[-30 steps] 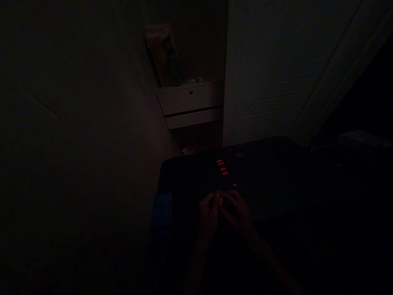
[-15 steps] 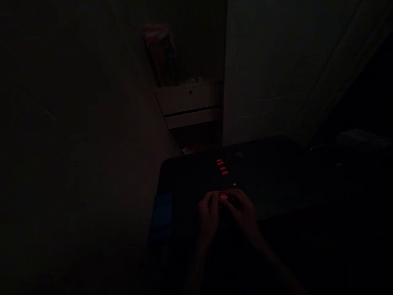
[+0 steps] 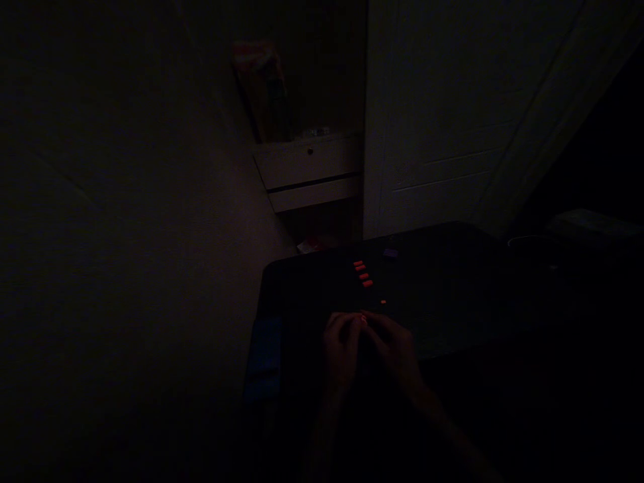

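Note:
The scene is very dark. My left hand (image 3: 341, 349) and my right hand (image 3: 391, 349) meet over a dark table (image 3: 453, 288), fingers curled together around a small orange-red piece (image 3: 363, 320). Beyond my fingertips lies a row of several small orange-red pieces (image 3: 362, 274), with one tiny orange speck (image 3: 383, 303) closer to my hands. A small purplish thing (image 3: 390, 253) sits beside the row. The shape of the held piece is too dim to make out.
A pale drawer unit (image 3: 309, 171) stands against the wall behind the table, with a tall packet (image 3: 261, 87) on top. A white door (image 3: 453, 114) is at the right. Something blue (image 3: 264, 355) hangs at the table's left edge.
My hands have stayed together at the same spot, the fingers shifting slightly around the small orange-red piece. The view has dimmed a little.

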Action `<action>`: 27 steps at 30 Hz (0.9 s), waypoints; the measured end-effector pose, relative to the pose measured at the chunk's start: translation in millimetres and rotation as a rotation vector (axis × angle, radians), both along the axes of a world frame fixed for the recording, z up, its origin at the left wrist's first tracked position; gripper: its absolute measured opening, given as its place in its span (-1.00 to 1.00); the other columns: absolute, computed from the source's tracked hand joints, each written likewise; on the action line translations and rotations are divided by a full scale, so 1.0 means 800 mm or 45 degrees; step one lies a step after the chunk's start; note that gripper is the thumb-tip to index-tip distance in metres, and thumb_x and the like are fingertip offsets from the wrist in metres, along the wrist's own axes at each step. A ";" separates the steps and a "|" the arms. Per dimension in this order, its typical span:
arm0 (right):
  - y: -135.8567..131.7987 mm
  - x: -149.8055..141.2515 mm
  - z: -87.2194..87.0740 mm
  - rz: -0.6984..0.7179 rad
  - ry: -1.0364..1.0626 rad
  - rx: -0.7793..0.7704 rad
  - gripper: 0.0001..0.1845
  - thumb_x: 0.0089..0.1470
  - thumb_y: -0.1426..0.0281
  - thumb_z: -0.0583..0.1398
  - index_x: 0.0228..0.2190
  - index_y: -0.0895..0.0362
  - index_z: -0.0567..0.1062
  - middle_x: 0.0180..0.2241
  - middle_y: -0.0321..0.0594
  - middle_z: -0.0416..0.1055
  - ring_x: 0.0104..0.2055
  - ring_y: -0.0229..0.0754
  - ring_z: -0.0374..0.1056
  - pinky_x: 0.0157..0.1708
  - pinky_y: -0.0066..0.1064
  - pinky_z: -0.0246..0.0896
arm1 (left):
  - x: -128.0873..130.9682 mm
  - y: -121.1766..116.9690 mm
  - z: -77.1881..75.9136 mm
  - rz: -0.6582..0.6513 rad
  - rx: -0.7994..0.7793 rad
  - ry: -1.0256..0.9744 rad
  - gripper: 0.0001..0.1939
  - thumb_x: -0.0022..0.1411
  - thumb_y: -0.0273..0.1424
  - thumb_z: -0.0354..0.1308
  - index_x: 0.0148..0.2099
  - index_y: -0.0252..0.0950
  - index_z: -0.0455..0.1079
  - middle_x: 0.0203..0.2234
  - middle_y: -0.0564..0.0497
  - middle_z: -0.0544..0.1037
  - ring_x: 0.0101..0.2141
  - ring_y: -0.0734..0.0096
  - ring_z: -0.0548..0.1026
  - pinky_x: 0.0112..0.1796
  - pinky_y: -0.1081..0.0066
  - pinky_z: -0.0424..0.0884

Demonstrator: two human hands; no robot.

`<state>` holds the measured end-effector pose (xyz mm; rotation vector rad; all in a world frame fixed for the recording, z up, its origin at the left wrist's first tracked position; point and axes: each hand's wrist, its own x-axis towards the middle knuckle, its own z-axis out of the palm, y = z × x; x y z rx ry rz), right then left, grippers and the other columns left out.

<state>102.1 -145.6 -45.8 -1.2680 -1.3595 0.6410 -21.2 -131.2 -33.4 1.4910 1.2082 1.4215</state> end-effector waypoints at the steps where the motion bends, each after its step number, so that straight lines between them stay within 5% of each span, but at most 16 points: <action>1: 0.000 0.000 0.000 -0.016 -0.027 0.010 -0.72 0.20 0.21 0.22 -0.18 0.09 0.64 -0.18 -0.09 0.64 -0.18 0.01 0.57 -0.13 -0.19 0.46 | 0.000 0.000 0.001 -0.005 0.015 0.007 -0.81 0.31 -0.32 0.16 -0.26 -0.28 0.56 -0.30 -0.06 0.56 -0.23 0.28 0.54 -0.16 0.32 0.45; 27: -0.002 -0.001 0.004 -0.078 0.035 -0.073 -0.69 0.31 0.18 0.08 -0.38 0.08 0.43 -0.42 -0.22 0.49 -0.37 -0.14 0.41 -0.33 -0.39 0.27 | 0.003 -0.002 0.003 -0.202 -0.031 0.086 -0.79 0.33 -0.33 0.18 -0.06 -0.25 0.58 -0.15 -0.11 0.60 -0.12 0.23 0.56 -0.08 0.28 0.46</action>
